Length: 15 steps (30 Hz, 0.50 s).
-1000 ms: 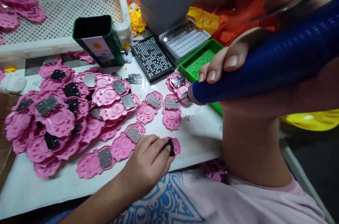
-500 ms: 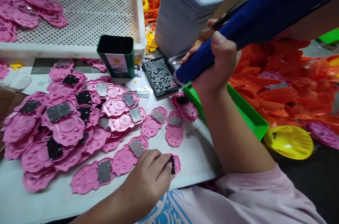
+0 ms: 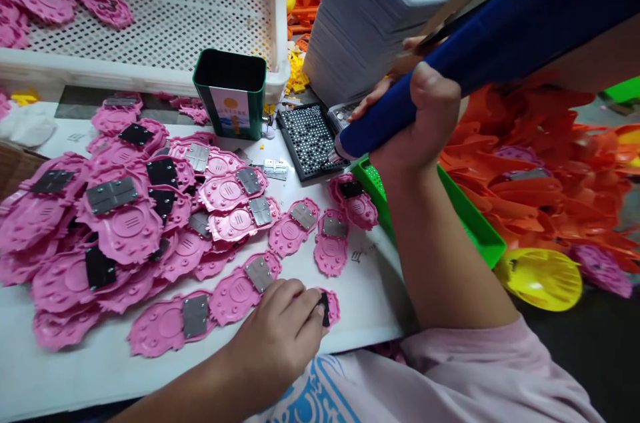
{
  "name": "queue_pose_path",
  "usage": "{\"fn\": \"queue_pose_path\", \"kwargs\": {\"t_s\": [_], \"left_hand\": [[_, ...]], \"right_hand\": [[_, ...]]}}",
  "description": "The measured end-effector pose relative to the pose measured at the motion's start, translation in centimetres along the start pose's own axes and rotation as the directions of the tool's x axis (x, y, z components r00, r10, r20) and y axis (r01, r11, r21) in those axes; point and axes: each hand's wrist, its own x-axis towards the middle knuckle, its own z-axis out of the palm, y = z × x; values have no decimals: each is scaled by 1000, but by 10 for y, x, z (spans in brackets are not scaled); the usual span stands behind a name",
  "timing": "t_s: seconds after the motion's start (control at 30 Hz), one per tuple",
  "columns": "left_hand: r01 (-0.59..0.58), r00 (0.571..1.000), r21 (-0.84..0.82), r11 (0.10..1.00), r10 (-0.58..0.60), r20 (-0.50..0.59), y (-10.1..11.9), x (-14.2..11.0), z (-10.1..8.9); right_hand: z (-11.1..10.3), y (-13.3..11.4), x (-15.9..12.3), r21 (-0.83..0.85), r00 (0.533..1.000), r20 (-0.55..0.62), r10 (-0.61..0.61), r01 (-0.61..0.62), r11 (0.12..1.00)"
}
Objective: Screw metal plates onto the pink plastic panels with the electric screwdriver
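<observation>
My right hand [image 3: 425, 119] is wrapped round a thick blue electric screwdriver [image 3: 383, 117]. The driver slants down to the left, its tip over the edge of a black perforated screw tray [image 3: 313, 143] with small screws in it. Near the table's front edge, my left hand [image 3: 280, 333] has its fingers closed over a pink plastic part [image 3: 334, 308] with a black plate; the hand covers most of it. Beside that hand lie more pink parts with grey plates [image 3: 195, 316]. To the left is a heap of similar pink parts [image 3: 127, 226], with grey or black plates.
A green tin [image 3: 233, 99] stands behind the heap. Further back is a white perforated crate [image 3: 175, 3] with pink parts. A tall stack of pale trays [image 3: 370, 16] rises beside it. Right of my arm are a green tray [image 3: 470, 229], orange pieces [image 3: 545, 189] and a yellow piece [image 3: 540, 279].
The view has shifted slightly, so the tin and stack appear a little further right. Both hands keep their holds, and the driver's tip stays at the screw tray.
</observation>
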Motion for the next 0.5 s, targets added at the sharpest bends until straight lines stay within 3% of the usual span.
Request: {"fn": "queue_pose_path", "kwargs": {"t_s": [0.13, 0.33, 0.47, 0.5], "left_hand": [[1, 1000, 2, 1000, -1, 8, 0, -1, 1], [-14, 1000, 5, 1000, 14, 8, 0, 2, -2], [-19, 1000, -3, 1000, 19, 24, 0, 1, -1], [-23, 999, -1, 1000, 23, 27, 0, 1, -1]], "right_hand": [[-2, -6, 0, -49, 999, 16, 41, -40, 998], [-2, -29, -6, 139, 995, -46, -93, 98, 985], [-27, -62, -35, 181, 983, -148, -111, 137, 974], [-37, -69, -46, 124, 999, 42, 18, -23, 992]]}}
